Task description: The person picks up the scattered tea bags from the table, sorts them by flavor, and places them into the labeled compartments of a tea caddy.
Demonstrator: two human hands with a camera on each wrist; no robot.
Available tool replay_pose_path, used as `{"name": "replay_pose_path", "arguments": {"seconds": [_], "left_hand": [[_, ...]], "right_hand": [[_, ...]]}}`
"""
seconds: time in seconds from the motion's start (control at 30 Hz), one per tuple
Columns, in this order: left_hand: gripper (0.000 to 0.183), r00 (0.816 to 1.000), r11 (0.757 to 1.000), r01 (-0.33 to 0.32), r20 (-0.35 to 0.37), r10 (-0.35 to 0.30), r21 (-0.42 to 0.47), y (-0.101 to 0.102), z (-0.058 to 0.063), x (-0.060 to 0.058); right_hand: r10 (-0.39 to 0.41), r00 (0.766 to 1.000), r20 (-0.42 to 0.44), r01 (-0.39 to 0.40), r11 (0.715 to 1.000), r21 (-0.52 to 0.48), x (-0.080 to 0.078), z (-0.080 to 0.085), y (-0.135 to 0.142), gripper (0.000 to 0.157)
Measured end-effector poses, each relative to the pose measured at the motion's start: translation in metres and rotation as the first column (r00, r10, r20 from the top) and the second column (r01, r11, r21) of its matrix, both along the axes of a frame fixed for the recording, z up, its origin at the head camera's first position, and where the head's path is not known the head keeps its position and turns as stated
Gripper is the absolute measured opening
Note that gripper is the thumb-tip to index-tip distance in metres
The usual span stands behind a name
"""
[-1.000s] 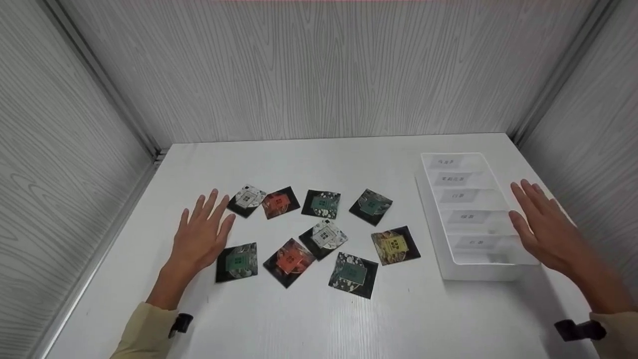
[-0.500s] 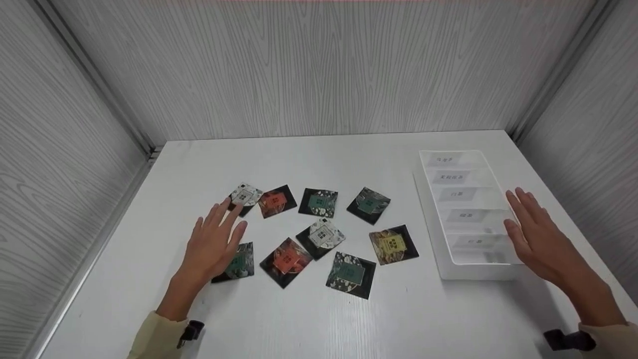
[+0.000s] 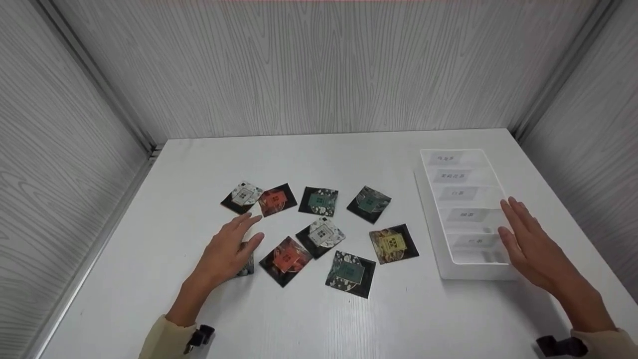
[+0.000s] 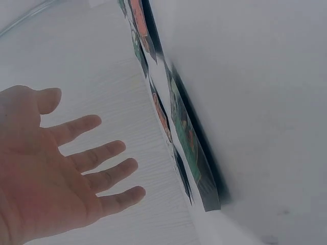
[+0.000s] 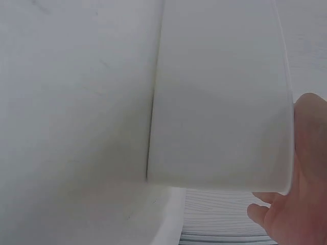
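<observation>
In the head view, the left hand (image 3: 224, 252) is held over a half-covered packet (image 3: 246, 269), its fingers loosely extended and grasping nothing. Beyond it, a far white packet (image 3: 242, 197) meets a far orange packet (image 3: 277, 199) at the edge; a middle green packet (image 3: 319, 201) and a right green packet (image 3: 369, 203) continue that row. Nearer lie a near white packet (image 3: 320, 237), a near orange packet (image 3: 285, 261) beside it, a near green packet (image 3: 351, 273) and a yellow packet (image 3: 394, 244). All rest flat on the table (image 3: 309, 324). The right hand (image 3: 536, 249) is at the right side of the white box (image 3: 478, 271), whose five compartments bear labels; its fingers are straight and released.

In the left wrist view, the left hand's fingers are spread and free, with a gap between their tips and the packets' edges.

In the right wrist view, the box's plain wall partly hides the right hand; whether they touch cannot be told.
</observation>
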State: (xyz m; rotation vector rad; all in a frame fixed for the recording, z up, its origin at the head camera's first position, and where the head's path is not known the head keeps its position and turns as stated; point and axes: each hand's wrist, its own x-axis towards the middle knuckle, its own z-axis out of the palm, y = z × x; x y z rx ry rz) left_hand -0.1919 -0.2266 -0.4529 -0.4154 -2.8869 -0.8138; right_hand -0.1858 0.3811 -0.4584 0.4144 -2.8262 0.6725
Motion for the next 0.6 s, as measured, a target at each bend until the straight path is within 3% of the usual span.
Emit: {"name": "replay_pose_path", "arguments": {"seconds": [0.33, 0.6], "left_hand": [[0.045, 0.991, 0.991, 0.117, 0.059, -0.120, 0.064, 0.016, -0.005, -0.003], [0.042, 0.997, 0.997, 0.070, 0.028, -0.069, -0.042, 0.022, -0.013, 0.003]], "right_hand": [[0.033, 0.999, 0.032, -0.033, 0.999, 0.025, 0.003, -0.004, 0.001, 0.063], [0.056, 0.998, 0.040, -0.059, 0.995, 0.086, -0.003, -0.001, -0.001, 0.063]]}}
